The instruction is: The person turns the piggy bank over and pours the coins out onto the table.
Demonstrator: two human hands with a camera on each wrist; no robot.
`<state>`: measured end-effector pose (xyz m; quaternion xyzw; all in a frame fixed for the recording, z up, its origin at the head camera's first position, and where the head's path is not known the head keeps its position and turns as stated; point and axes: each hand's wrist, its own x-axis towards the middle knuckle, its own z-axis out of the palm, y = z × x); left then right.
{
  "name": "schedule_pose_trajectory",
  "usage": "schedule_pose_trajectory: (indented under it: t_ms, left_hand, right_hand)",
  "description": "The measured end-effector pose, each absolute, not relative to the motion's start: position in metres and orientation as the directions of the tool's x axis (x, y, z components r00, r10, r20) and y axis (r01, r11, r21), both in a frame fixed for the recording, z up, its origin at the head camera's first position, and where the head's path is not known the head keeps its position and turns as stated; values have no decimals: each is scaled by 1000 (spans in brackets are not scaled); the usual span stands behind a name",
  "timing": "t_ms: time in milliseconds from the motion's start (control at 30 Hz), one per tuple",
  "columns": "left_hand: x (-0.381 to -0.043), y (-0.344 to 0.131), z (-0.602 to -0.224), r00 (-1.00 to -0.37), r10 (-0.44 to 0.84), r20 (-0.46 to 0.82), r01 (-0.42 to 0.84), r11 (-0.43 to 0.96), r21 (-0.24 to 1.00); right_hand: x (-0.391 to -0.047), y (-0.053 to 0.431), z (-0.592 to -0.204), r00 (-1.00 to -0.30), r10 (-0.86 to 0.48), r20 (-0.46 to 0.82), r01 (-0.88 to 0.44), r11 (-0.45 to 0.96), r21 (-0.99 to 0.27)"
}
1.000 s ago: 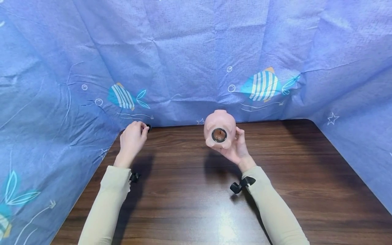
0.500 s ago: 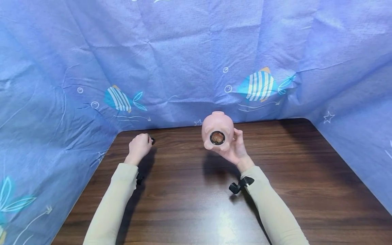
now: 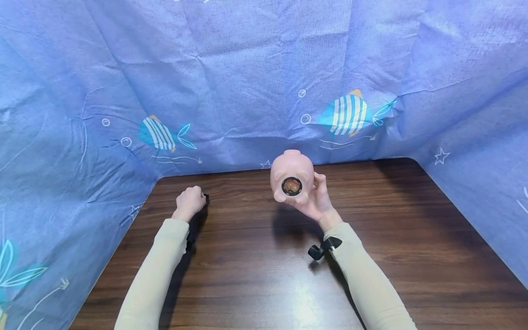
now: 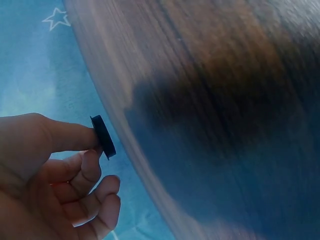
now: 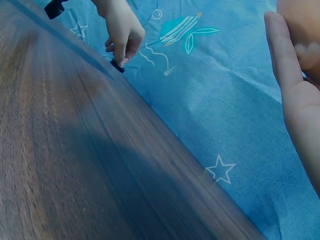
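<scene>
Black cap (image 4: 104,137), towards the table's (image 3: 243,256) far-left corner, is pinched in the left hand (image 3: 191,201), a grip the left wrist view shows and the head view hides. The right hand (image 3: 317,202) cups the pink piggy bank (image 3: 292,162), raised near the far edge's middle. Holding it uncapped seems the step; the next move calls for steadiness.

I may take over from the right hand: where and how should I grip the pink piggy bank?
Best cup the pink piggy bank by its rounded body, probably from the head view's left: that flank is bare, while the right hand holds it from the right and below. Avoid the camera-facing opening.
</scene>
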<state>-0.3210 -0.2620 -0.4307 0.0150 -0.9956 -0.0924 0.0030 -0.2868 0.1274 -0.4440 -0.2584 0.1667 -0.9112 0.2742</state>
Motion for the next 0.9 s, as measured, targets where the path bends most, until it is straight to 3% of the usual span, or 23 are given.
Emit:
schedule_pose_trajectory:
  t_ms: [900]
  left_hand:
    - [-324, -264, -437, -995, -28, -100, -50, 975, 216]
  right_hand:
    - [-288, 128, -445, -705, -595, 385, 415, -787, -456]
